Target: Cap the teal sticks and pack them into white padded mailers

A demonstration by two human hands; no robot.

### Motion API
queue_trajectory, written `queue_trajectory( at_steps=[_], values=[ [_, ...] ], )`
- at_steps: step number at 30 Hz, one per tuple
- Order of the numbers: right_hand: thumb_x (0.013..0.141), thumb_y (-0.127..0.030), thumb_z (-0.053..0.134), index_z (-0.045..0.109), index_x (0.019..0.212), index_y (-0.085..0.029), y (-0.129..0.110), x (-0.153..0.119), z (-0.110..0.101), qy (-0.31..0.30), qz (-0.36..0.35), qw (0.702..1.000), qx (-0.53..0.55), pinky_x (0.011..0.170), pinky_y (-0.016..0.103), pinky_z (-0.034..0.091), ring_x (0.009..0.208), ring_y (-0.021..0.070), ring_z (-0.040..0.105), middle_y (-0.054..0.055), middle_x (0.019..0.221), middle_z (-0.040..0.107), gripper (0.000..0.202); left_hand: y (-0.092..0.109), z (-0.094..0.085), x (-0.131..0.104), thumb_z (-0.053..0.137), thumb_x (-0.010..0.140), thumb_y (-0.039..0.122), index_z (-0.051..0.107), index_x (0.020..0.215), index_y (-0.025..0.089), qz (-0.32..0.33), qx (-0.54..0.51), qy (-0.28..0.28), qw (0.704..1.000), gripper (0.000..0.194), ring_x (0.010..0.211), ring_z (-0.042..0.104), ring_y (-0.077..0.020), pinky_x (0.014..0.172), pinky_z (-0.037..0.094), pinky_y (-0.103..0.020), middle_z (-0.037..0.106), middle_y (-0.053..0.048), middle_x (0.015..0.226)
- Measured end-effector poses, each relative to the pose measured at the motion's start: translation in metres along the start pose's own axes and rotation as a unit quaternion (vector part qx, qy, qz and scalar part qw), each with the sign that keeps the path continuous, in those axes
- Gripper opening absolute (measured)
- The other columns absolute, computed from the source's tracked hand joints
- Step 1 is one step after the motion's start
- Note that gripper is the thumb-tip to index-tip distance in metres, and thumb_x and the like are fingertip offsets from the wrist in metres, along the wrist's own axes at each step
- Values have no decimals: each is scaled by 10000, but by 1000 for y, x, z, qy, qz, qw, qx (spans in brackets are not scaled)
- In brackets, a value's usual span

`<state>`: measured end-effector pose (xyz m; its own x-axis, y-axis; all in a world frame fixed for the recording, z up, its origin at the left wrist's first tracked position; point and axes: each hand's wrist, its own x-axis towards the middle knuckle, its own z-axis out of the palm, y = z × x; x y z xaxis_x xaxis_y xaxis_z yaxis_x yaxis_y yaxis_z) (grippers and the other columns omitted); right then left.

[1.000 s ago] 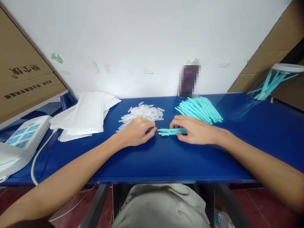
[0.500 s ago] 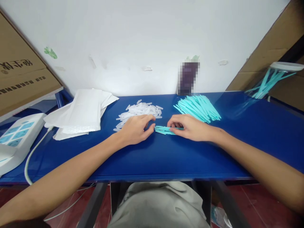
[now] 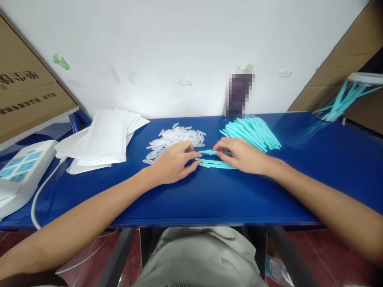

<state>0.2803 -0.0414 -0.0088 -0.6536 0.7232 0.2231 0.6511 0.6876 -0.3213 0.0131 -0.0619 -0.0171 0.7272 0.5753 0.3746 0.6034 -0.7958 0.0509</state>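
Right hand: here it is, the right hand (image 3: pixel 242 154) pinching the upper stick (image 3: pixel 207 152), fingers closed narrow over the table (image 3: pixel 194 199).
Left hand: the left hand (image 3: pixel 172 162) is right in there, thumb and forefinger slightly apart at the sticks' left ends; gripping or only touching, I can't tell from here.
Lower sticks: the lower sticks (image 3: pixel 217 164) lie side by side, nearer the person.
Teal pile: the teal pile (image 3: pixel 253 133) sits just behind the right hand.
White pile: the white pile (image 3: pixel 176 137), just behind the left.
Far right: a jar (image 3: pixel 363 78) of teal sticks.
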Motion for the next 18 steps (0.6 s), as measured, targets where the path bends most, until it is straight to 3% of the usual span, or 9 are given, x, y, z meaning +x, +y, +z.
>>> queue_trajectory(
  at_steps=[6, 18],
  values=[
    [969, -294, 490, 714, 1059, -164, -3, 0, -1, 5, 2, 1000, -8, 748, 353, 445, 818, 222, 619, 108, 990, 682, 274, 1, -1, 1, 473, 1046, 346, 726, 1218, 198, 27, -23, -37, 999, 340, 886, 569, -199, 789, 461, -322, 597, -100, 1061],
    [983, -291, 471, 702, 1064, -162, -4, 0, -2, -7, -9, 1000, 18, 791, 351, 457, 878, 226, 640, 105, 1009, 720, 276, 1, 0, 1, 503, 1040, 286, 751, 1138, 190, 43, -59, -21, 997, 284, 847, 574, -182, 745, 458, -300, 623, -75, 960]
  ],
)
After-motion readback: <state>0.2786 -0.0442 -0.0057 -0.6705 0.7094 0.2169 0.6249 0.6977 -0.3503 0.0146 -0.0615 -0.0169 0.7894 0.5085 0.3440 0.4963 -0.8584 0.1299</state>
